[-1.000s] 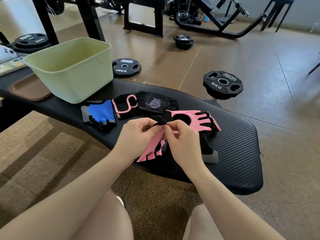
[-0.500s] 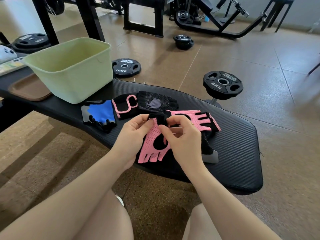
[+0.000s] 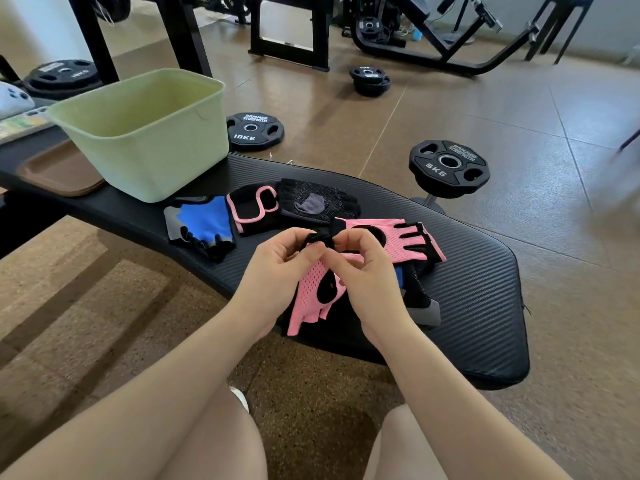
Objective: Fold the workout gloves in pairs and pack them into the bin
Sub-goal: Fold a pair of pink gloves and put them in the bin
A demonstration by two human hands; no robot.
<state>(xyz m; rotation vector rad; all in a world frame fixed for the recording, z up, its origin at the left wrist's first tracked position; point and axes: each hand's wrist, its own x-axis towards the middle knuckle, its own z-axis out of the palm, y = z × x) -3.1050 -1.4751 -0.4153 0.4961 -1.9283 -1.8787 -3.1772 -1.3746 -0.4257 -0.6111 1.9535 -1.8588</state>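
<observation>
Item: pairing of one pink glove, in progress. Places are taken from the green bin [image 3: 145, 133], read left to right

1. Green bin, at the left end of the black bench pad [image 3: 467, 289]. We see no glove inside it from this angle, so we judge packing not yet begun

2. Blue glove [image 3: 204, 223], flat on the pad just right of the bin's near corner, untouched

3. Black glove with pink trim [image 3: 254, 209], beside the blue one, further right of the bin

4. Black glove with grey patch [image 3: 317, 204], next in the row, lying flat

5. Left hand [image 3: 277, 271], right of the bin and nearer to us, thumb and forefinger pinched on the black wrist strap of the pink mesh glove [image 3: 313, 296]

6. Right hand [image 3: 367, 275], touching the left, pinching that same strap end. The mesh glove hangs from both pinches, fingers pointing toward us, above the near edge of the pad

7. Second pink glove [image 3: 394, 239], flat on the pad just beyond the right hand, farthest from the bin

Handling note: we judge the step to be setting the strap before mating the pair. We keep the strap flat, lay the held glove squarely over its mate with fingers aligned, then fold once, so that the bundle does not spring open on its way to the bin
</observation>
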